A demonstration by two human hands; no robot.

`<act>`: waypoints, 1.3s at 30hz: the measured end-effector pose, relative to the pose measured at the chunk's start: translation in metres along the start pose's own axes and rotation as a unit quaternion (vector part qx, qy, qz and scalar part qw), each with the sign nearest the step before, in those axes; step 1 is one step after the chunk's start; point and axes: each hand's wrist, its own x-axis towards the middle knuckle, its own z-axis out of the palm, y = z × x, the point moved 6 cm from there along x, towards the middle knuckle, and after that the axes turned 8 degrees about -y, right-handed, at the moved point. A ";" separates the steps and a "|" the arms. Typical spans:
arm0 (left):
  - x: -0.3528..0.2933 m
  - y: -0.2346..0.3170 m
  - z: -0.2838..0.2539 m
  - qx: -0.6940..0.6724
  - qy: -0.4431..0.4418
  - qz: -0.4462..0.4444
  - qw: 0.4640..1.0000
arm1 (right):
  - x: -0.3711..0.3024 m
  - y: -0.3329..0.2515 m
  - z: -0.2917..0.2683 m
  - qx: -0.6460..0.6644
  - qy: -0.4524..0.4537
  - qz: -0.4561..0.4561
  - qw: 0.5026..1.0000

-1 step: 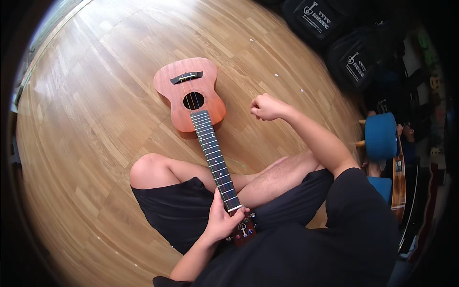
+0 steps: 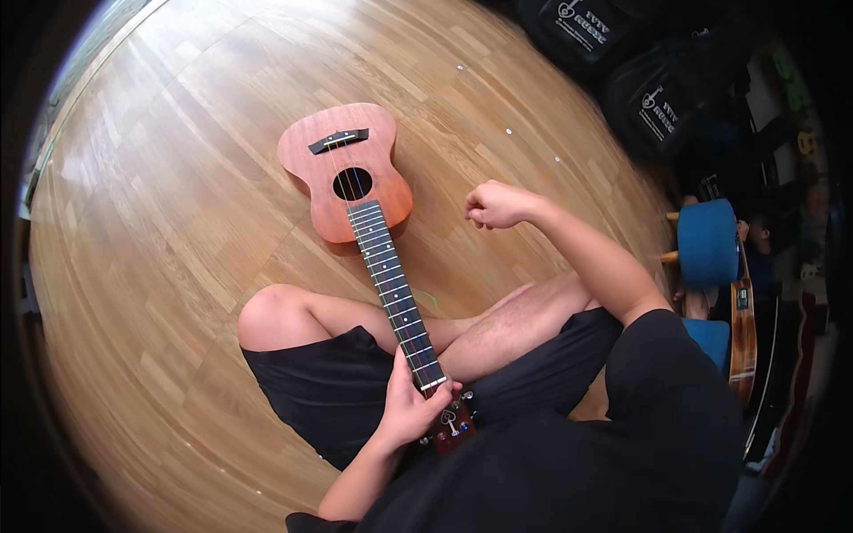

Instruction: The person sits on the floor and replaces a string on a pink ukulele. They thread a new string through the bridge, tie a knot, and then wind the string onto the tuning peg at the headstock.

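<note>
A small reddish-brown ukulele (image 2: pixel 378 258) lies in front of me, its body on the wooden floor and its neck running back over my crossed legs. My left hand (image 2: pixel 411 407) is wrapped round the neck at the nut, just below the dark headstock (image 2: pixel 454 426) with its tuning pegs. The strings run over the fretboard and the round sound hole to the black bridge (image 2: pixel 338 140). To the right of the ukulele body, apart from it, my right hand (image 2: pixel 499 205) hangs in the air with curled fingers. Whether anything is inside them is hidden.
A thin green strand (image 2: pixel 430 297) shows beside the neck. Black instrument bags (image 2: pixel 653 107) stand at the far right. Near them is a blue stool (image 2: pixel 708 242), with another wooden string instrument (image 2: pixel 743 333) beside it. Small pale spots (image 2: pixel 508 131) dot the floor.
The ukulele body has shifted slightly left and away from me in the picture. My left hand keeps its hold on the neck, and my right hand has sunk a little.
</note>
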 end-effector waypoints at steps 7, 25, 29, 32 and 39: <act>0.007 -0.008 0.012 0.025 0.021 -0.022 0.999 | -0.012 -0.010 0.098 0.239 -0.117 -0.274 0.924; 0.006 -0.009 0.014 -0.003 0.020 -0.025 0.999 | -0.003 -0.080 0.119 0.418 -0.029 -0.373 0.828; 0.007 -0.012 0.014 -0.007 0.013 -0.015 1.000 | 0.008 -0.032 0.063 0.480 -0.082 -0.332 0.808; 0.006 -0.014 0.012 -0.005 0.009 -0.009 1.000 | -0.001 -0.021 0.026 0.550 -0.100 -0.306 0.770; 0.008 -0.014 0.011 -0.007 0.018 -0.014 1.000 | 0.014 -0.029 -0.043 0.544 0.007 -0.286 0.789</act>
